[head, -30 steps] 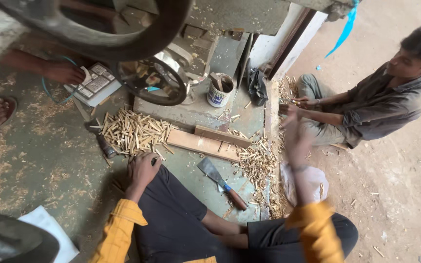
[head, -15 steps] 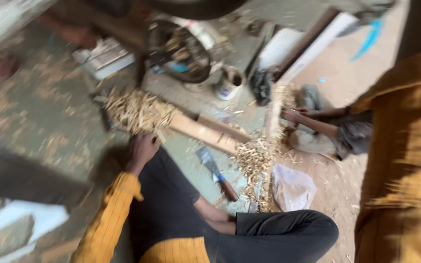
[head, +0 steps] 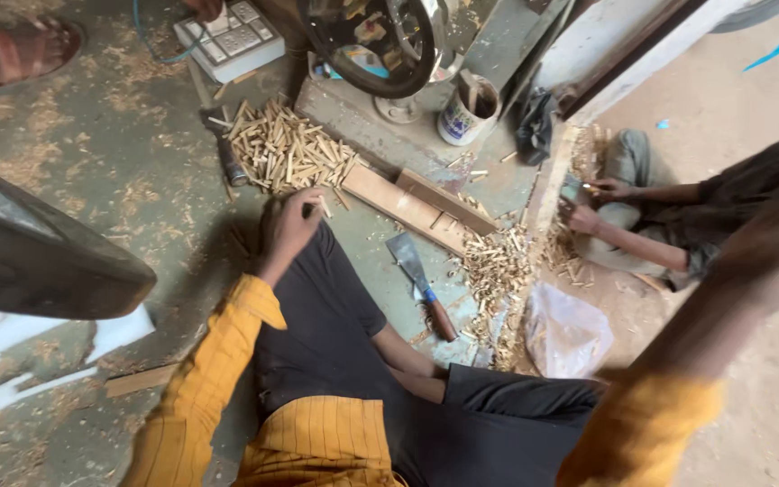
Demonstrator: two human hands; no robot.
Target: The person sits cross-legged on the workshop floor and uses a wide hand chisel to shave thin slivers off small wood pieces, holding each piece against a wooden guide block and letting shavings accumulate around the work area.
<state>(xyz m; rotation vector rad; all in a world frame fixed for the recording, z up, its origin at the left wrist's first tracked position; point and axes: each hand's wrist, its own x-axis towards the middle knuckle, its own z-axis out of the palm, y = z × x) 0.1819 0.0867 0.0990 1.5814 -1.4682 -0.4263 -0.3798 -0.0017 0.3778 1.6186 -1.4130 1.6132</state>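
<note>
Wooden stick [head: 325, 206] pinched in left hand [head: 288, 225] fingers beside stick pile [head: 286, 153] (right hand [head: 768, 248] blurred, grip unclear).

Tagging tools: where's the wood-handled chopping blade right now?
Head view, centre: the blade lies flat on the floor right of the person's knee, between the wooden plank and the chip pile.

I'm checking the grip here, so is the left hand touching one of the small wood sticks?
Touching. The head view shows the left hand resting on the knee with a small wood stick pinched at its fingertips, just short of the stick pile.
</note>
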